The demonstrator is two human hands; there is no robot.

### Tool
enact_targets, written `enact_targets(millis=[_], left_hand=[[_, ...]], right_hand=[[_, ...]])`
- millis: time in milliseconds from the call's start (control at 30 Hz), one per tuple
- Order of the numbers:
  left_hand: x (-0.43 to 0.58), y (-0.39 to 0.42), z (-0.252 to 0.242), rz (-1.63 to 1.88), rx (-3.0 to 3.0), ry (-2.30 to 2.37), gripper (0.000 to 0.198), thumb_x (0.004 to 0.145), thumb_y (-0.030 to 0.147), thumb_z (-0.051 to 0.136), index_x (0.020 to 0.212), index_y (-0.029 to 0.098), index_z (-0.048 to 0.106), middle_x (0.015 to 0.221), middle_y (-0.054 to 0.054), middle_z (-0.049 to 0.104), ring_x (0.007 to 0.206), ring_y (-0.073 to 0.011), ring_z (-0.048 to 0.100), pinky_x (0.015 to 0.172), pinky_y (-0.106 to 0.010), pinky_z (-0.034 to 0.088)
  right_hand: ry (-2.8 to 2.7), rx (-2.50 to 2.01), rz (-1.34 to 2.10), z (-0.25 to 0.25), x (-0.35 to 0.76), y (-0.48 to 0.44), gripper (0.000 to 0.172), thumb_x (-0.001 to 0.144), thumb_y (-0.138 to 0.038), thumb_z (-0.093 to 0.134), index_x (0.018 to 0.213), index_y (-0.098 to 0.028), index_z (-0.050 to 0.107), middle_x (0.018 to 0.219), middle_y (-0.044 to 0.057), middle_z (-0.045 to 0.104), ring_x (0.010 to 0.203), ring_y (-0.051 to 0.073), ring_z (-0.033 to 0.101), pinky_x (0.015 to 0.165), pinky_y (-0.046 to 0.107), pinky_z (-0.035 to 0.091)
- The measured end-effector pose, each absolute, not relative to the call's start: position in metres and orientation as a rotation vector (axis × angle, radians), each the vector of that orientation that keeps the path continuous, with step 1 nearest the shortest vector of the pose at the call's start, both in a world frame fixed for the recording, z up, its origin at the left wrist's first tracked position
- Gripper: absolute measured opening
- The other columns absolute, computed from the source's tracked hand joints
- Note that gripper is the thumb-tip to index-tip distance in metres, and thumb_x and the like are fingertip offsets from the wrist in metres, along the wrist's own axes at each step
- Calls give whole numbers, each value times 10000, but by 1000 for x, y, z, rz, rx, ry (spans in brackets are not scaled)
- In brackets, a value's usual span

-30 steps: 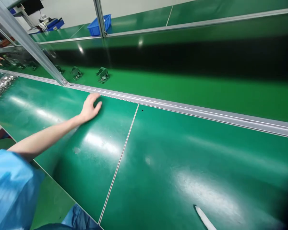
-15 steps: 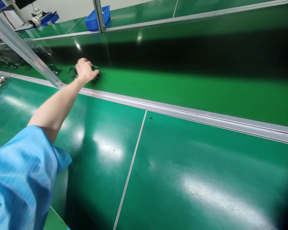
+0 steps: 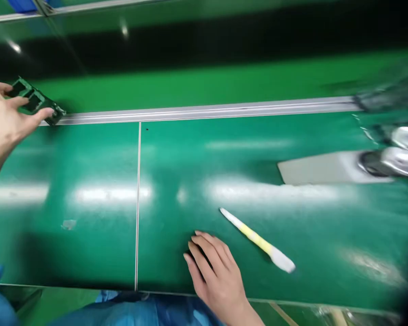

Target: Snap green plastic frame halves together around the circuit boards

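Observation:
At the far left, my left hand grips a green circuit board by its edges, thumb on the near side and fingers behind. The board is tilted and sits just above the metal rail. My right hand lies palm down near the front edge of the green worktop, its fingers loosely apart and holding nothing. To the right of that hand lies a slim white tool with a yellow middle; its exact kind is unclear.
A pale flat piece lies at the right beside blurred shiny silver parts. Behind them are dark items, smeared by motion, partly over the rail. Beyond the rail runs a green belt-like surface. A blue bin shows at upper left.
The view has swung right and down. My left hand has lifted the circuit board from the surface beyond the rail and drawn it nearer. My right hand and the white-yellow tool have come into view.

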State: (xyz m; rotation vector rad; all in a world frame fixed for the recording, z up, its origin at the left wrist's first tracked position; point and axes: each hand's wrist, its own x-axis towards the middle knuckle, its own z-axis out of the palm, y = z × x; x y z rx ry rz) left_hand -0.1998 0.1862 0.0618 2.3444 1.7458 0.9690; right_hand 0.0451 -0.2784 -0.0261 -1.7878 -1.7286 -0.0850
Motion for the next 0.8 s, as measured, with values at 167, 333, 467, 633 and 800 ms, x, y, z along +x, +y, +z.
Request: enact_targets(millis=[167, 333, 467, 633, 800], left_hand=[[-180, 4, 32, 1087, 2629, 967, 385, 664, 574, 822, 801, 244, 679, 1284, -64, 567, 1206, -356, 554, 882, -521, 534], [-127, -158, 6, 722, 2547, 1087, 495, 777, 371, 747, 1236, 229, 627, 1524, -208, 384, 1349, -462, 447, 995, -656, 487], [-131, -200, 24, 461, 2459, 1027, 827, 807, 421, 716, 1537, 309, 344, 1663, -160, 162, 1461, -487, 313, 1050, -712, 441], [-170, -162, 46, 510, 2339, 745, 831, 844, 329, 705, 1562, 338, 286, 1643, -75, 276, 1499, -335, 321, 1196, -520, 395], [-157, -105, 17, 601, 1773, 482, 607, 880, 269, 638, 1464, 327, 482, 1512, -40, 510, 1444, -250, 432, 1234, -418, 353]], right_hand=[[-1535, -1815, -16, -28, 5, -263, 601, 992, -238, 557, 1528, -93, 326, 1356, 242, 516, 1270, 348, 529, 939, 536, 573], [-1448, -1773, 47, -24, -34, -252, 830, 1005, -245, 477, 1603, -58, -68, 1545, 301, 255, 1452, 398, 300, 1042, 623, 488], [-1416, -1773, 41, -23, -16, -265, 763, 1026, -232, 468, 1620, -110, 6, 1484, 265, 385, 1382, 364, 421, 1029, 581, 521], [-1482, -1698, 207, -25, 24, -284, 763, 1034, -328, 540, 1620, -160, 81, 1392, 212, 502, 1280, 318, 526, 1006, 515, 555], [-1458, -1663, 223, -28, 23, -274, 742, 1016, -342, 575, 1604, -178, 152, 1336, 195, 550, 1215, 330, 565, 967, 537, 560]])
